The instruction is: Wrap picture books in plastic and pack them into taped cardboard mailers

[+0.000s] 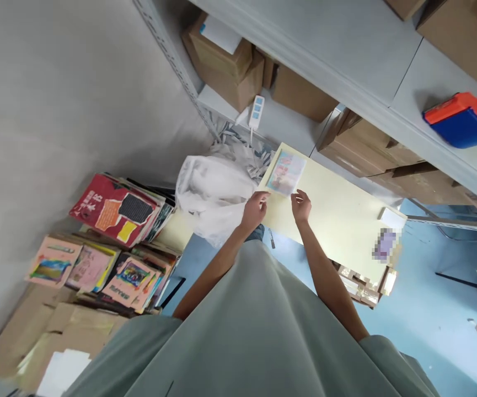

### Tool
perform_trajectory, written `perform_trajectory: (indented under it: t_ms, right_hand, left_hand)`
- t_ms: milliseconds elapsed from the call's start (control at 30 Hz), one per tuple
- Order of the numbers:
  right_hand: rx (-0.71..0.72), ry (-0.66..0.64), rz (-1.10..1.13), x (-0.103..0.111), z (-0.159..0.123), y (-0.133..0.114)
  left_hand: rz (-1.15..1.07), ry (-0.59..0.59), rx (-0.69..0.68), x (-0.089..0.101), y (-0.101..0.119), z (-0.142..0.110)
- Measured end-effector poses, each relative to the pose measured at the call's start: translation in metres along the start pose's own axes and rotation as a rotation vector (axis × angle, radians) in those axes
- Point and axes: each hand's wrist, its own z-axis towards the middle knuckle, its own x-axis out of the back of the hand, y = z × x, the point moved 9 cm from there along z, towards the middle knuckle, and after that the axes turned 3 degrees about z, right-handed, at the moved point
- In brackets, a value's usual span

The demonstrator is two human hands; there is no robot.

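Observation:
A flat, pale pink-and-blue printed booklet [287,172], apparently in a clear plastic sleeve, lies at the far left end of the cream tabletop [329,198]. At its near left corner, the fingers of my left hand [255,209] are curled in a pinch on the sleeve's edge. My right hand [301,206] pinches at the near right corner, thumb and fingers bent together. The thin edge between my fingertips is hard to make out. Just left of the table, a white translucent plastic bag [215,193] bulges up beside my left hand.
Stacked paper albums [116,209] and cardboard [68,325] stand at left. Behind the table, a grey shelf [346,49] holds cardboard boxes [304,91], a power strip [257,112] and a blue-orange container [464,121]. A blurred purple object [384,244] and a white box [391,218] lie at the right end.

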Motion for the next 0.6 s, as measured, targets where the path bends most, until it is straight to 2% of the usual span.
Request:
perform_trajectory:
  t_ms: [167,333,433,600]
  right_hand:
    - [0.112,-0.073,0.144,0.003,-0.093,-0.009]
    - [0.188,-0.210,0.238,-0.017,-0.187,-0.011]
    - [0.220,-0.327,0.298,-0.039,-0.241,-0.011]
    - [0.226,-0.503,0.332,-0.067,-0.323,-0.003]
  left_hand:
    - [-0.004,0.170,-0.010,0.053,0.004,-0.119]
    - [0.000,0.383,-0.001,0.106,0.000,-0.250]
    - [-0.008,0.521,0.057,0.132,-0.014,-0.332]
    - [0.044,0.710,0.209,0.171,-0.053,-0.456]
